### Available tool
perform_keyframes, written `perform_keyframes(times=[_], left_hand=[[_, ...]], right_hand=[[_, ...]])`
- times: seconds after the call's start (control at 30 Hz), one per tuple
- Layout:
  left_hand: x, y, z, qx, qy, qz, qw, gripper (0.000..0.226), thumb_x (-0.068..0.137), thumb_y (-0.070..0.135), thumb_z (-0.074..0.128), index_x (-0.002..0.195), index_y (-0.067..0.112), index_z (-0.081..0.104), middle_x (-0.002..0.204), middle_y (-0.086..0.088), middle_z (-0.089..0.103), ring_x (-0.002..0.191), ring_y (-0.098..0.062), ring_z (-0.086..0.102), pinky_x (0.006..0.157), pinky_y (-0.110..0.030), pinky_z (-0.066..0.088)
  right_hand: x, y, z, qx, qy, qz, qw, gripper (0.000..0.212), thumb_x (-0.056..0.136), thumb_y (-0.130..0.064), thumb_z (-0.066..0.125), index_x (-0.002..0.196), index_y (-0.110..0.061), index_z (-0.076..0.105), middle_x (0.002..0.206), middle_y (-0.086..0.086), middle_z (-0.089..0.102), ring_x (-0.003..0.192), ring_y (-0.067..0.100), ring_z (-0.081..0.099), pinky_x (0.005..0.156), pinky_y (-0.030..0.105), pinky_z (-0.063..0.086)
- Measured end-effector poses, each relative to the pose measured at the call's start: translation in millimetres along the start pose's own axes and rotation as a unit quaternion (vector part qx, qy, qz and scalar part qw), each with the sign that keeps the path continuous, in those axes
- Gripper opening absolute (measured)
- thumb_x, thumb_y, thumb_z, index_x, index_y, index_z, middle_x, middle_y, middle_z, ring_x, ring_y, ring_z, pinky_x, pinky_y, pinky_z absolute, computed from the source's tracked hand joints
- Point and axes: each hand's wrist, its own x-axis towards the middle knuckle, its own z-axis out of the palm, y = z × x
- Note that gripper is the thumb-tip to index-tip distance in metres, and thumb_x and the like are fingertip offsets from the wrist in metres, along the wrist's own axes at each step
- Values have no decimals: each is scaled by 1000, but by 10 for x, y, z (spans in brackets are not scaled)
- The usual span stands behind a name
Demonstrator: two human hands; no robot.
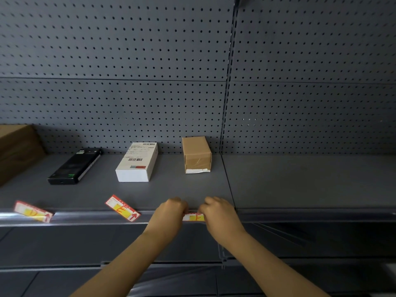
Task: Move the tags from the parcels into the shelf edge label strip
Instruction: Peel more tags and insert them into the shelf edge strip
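Lower centre: your left hand [171, 211] and right hand [216, 212] pinch tag [194, 217] ends at label strip [96, 217], apparently. Thin, light, bendy card: hold edges, avoid creasing.

We see red-yellow tag [194, 217] in label strip [96, 217], two tilted tags [122, 207] [32, 211] beside it, three parcels [137, 162] behind

red-and-yellow tags [123, 209], grey perforated back panel [115, 61], brown parcel [196, 154]

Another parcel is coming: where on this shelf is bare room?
Widest: the shelf bay right of the brown parcel. Narrower gaps flank the white box. The front edge is crowded: two loose tags, both hands.
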Motion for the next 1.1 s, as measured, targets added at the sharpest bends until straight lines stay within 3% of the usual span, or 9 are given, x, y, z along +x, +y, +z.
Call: perform_keyframes(times=[0.23, 0.47, 0.63, 0.7, 0.77, 0.83, 0.9, 1.1], left_hand=[[-36, -11, 22, 32, 18, 5, 999, 24, 90, 9, 58, 112, 17, 64, 112, -5, 62, 95, -22, 63, 88, -30, 53], [-59, 1, 60, 51, 43, 9, 998, 22, 91, 11, 57, 112, 16, 60, 114, -5, 58, 98, -21, 61, 84, -27, 50], [-89, -14, 82, 72, 52, 20, 996, 24, 90, 8, 55, 113, 17, 57, 114, -4, 57, 102, -21, 59, 83, -29, 51], [-94, -19, 80, 74, 47, 26, 996, 25, 90, 8, 56, 113, 17, 57, 114, -4, 57, 102, -21, 59, 83, -29, 51], [-98, -23, 66, 70, 43, 29, 996, 27, 90, 9, 57, 115, 18, 57, 116, -4, 57, 103, -20, 58, 85, -29, 51], [-109, -38, 56, 56, 39, 30, 997, 29, 89, 10, 59, 117, 19, 57, 118, -3, 57, 104, -20, 58, 88, -28, 51], [-143, -61, 35, 49, 35, 27, 998, 31, 90, 12, 59, 120, 19, 57, 121, -2, 56, 105, -19, 58, 90, -28, 51], [-345, -271, -80, 78, 73, 10, 994, 34, 88, 10, 59, 120, 20, 58, 121, -1, 56, 107, -21, 58, 89, -29, 49]], right_hand=[[6, -26, 23, -13, -14, 25, 1000, 29, 42, 8, 81, 59, -13, 71, 56, 3, 56, 48, 20, 55, 43, 20, 28], [-1, 37, 105, 22, -10, 11, 1000, 25, 54, 9, 79, 67, -12, 72, 63, 3, 61, 56, 21, 58, 45, 27, 46], [-6, -8, -22, -18, -20, -3, 1000, 37, 27, 1, 84, 47, -18, 58, 48, -3, 51, 41, 14, 51, 40, 18, 24], [-1, -28, -56, -26, -16, -8, 999, 40, 23, 0, 85, 44, -18, 56, 47, -3, 50, 39, 14, 50, 40, 18, 23], [-6, -50, -95, -28, -29, -11, 999, 36, 31, 3, 85, 49, -15, 59, 52, 0, 54, 45, 17, 54, 42, 21, 27], [-8, -43, -77, -12, -34, -22, 999, 23, 57, 9, 75, 69, -8, 67, 71, 8, 62, 65, 25, 60, 52, 28, 35], [-8, -42, -55, -4, -23, -22, 999, 25, 73, 11, 62, 92, -5, 69, 90, 12, 63, 83, 30, 59, 63, 34, 39], [85, -327, 0, 104, -1, -5, 995, 30, 85, 2, 56, 108, -13, 67, 107, 6, 65, 99, 26, 58, 80, 36, 50]])
